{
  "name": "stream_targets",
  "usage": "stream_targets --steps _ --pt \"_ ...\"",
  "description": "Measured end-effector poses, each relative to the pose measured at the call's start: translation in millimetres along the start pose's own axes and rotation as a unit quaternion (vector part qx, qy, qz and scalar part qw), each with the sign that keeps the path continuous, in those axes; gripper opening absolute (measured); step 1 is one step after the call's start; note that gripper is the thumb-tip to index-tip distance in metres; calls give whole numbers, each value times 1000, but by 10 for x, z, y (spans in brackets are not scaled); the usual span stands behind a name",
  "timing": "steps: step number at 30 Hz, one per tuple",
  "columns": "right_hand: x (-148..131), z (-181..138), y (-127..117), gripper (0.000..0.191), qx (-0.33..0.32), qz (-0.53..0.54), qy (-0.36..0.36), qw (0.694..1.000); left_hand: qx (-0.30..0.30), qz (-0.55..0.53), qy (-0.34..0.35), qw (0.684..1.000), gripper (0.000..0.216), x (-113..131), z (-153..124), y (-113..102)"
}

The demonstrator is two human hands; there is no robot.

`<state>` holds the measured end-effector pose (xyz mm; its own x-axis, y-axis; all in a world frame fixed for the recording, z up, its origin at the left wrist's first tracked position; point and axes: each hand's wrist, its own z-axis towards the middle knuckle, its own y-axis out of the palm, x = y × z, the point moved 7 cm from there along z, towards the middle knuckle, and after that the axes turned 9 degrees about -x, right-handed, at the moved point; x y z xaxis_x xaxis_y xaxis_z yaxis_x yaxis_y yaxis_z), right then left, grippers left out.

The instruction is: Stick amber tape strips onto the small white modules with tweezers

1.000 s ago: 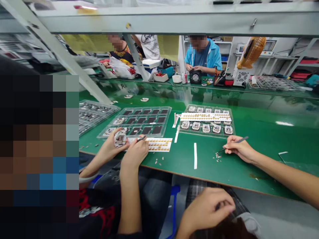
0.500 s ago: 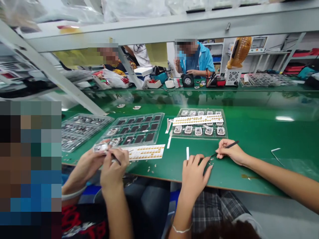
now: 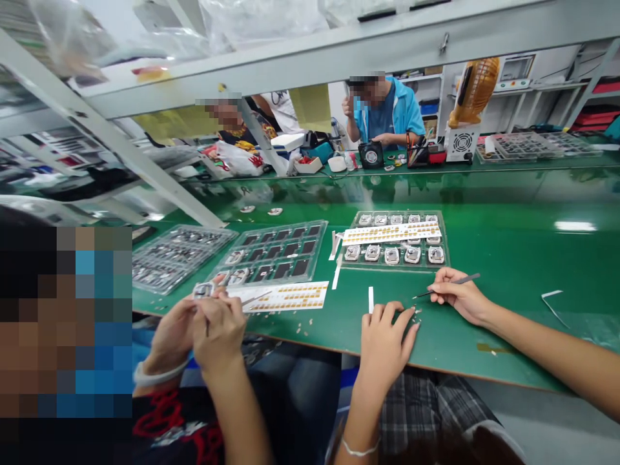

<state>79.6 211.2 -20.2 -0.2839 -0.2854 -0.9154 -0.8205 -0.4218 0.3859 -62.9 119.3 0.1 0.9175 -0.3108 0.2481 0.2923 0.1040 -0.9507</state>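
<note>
My right hand [image 3: 458, 296] is closed around dark, slim tweezers [image 3: 465, 279], their thin tip pointing left just above the green tabletop. My left hand [image 3: 385, 339] rests palm down near the table's front edge, fingers stretched out and thumb apart. Small pale bits [image 3: 418, 316] lie by its index finger and thumb; whether the fingertips press on any is too small to tell. Beyond the left fingers is a short white strip [image 3: 371, 299]. Farther back, a clear tray [image 3: 394, 264] holds several silvery square parts, with a white sheet of amber stickers [image 3: 392, 233] lying across it.
At left, a co-worker's hands [image 3: 203, 329] work on a silvery part with tweezers, above another sticker sheet [image 3: 290, 297]. Trays with dark pieces [image 3: 276, 252] and small parts [image 3: 181, 258] stand beyond. A bent white strip [image 3: 555, 307] lies right. A shelf beam [image 3: 290, 61] crosses overhead.
The tweezers' tip has drawn back from my left fingertips, and my right hand has shifted slightly right. My left hand stays on the table. The whole view has turned a little.
</note>
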Motion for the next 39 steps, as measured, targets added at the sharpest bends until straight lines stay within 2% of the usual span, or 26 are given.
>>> stream_targets --steps 6,9,11,15,17,20,23,26,30,34,39 --pt "4 -23 -19 38 -11 25 -6 1000 45 -81 -2 996 23 -1 -99 42" --pt "15 -30 -48 36 -5 36 -18 999 90 -115 -22 989 27 -117 -111 -57" --pt "5 -30 -62 36 2 50 -21 998 80 -96 -81 989 37 -346 -6 -156" --pt "-158 22 -144 38 37 34 -53 997 -11 -17 -256 966 58 -1016 428 -323" --pt "-322 83 -271 39 90 -9 -105 990 -31 -23 -287 957 57 -1245 647 -352" --pt "-489 213 -475 44 153 -57 -149 975 -43 -41 -303 951 52 -1370 811 -321" --pt "-510 335 -614 46 148 -74 -124 978 -29 -51 -315 947 53 -1276 790 -318" --pt "-539 309 -779 40 143 -87 -97 981 -15 -62 -313 948 60 -1046 703 -331" --pt "-646 70 -1187 19 205 -79 -49 974 -18 -87 -270 959 60 -650 588 -272" --pt "-764 -283 -1602 14 284 -64 -6 957 -63 -109 -195 973 63 -324 517 -129" --pt "-864 -642 -1811 18 329 -81 4 941 -143 -118 -95 978 63 -226 554 -103"
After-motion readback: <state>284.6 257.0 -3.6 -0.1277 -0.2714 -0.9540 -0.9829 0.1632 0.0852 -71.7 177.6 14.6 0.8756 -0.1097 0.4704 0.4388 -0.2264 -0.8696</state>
